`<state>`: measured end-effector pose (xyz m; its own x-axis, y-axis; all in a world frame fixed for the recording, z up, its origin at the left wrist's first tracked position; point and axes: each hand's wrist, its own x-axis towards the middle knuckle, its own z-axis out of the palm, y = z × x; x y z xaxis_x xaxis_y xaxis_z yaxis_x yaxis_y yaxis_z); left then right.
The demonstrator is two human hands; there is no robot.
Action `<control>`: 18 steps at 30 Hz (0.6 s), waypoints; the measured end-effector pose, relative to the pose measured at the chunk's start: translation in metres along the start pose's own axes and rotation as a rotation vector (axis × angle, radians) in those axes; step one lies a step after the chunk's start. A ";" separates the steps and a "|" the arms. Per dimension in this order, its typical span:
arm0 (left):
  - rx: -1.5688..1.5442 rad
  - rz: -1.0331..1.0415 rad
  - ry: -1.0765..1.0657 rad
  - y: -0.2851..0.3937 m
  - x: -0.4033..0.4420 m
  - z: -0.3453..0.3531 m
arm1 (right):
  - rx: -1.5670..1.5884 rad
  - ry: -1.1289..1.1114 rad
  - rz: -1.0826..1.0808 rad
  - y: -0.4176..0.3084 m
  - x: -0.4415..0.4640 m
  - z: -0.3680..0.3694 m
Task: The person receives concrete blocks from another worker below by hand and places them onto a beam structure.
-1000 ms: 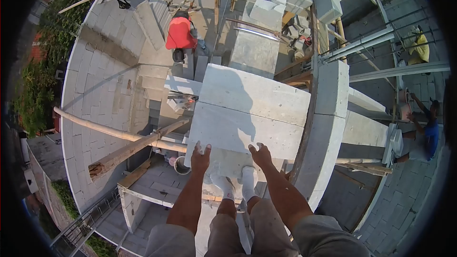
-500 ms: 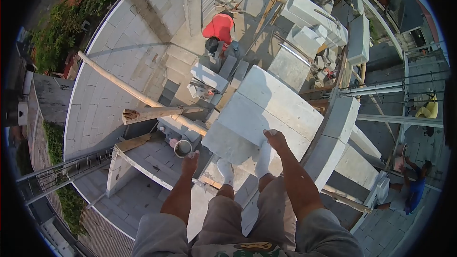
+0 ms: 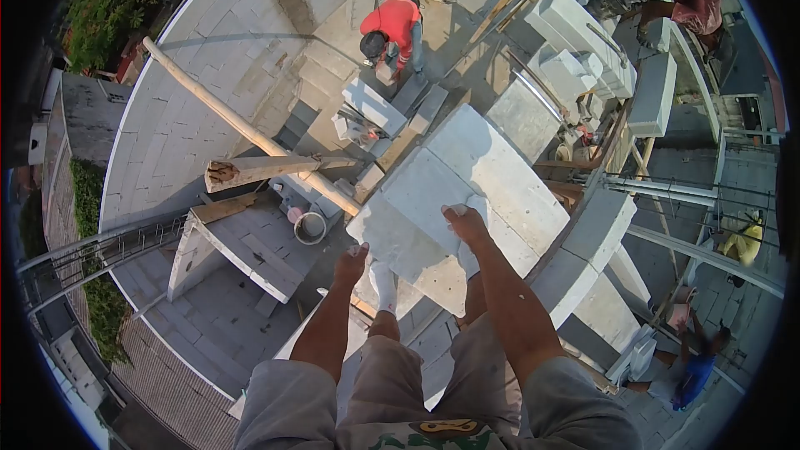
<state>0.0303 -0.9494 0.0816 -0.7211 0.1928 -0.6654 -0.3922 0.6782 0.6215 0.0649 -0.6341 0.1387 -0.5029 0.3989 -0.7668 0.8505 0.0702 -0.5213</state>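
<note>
My left hand [image 3: 351, 265] hangs in front of me above the near left edge of a large pale slab platform [image 3: 518, 200]. Its fingers are curled in, and I see nothing in them. Further right, my right hand [image 3: 463, 223] is loosely closed over the slabs, likewise with nothing visible in it. Below are my feet in whitish socks; the left sock [image 3: 383, 285] is at the near slab edge, and the right one is further forward, partly hidden behind my right hand and forearm.
A round bucket [image 3: 310, 227] stands lower down at left. A wooden pole [image 3: 242, 127] and a timber beam [image 3: 267, 172] cross there. Light block walls [image 3: 596, 233] edge the right side. A co-worker in red [image 3: 396, 23] bends over blocks; others are at right. Drops lie on both sides.
My right foot has stepped forward onto the slabs, and my view has shifted. Both hands stay closed. The co-worker in red has risen somewhat and now holds a block-like piece.
</note>
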 end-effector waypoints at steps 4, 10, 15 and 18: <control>-0.044 -0.070 -0.078 0.006 0.024 0.004 | -0.037 -0.005 -0.003 0.003 0.019 -0.002; -0.048 -0.039 -0.024 0.026 0.047 0.020 | -0.059 -0.008 -0.062 -0.012 0.029 -0.016; -0.096 -0.047 -0.025 0.053 0.043 0.030 | -0.110 -0.012 -0.050 -0.021 0.034 -0.022; -0.081 -0.066 -0.025 0.050 0.042 0.037 | -0.093 -0.039 -0.057 -0.014 0.045 -0.018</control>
<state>0.0015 -0.8809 0.0698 -0.6779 0.1679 -0.7157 -0.4840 0.6309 0.6064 0.0327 -0.6005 0.1183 -0.5548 0.3566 -0.7517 0.8301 0.1768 -0.5288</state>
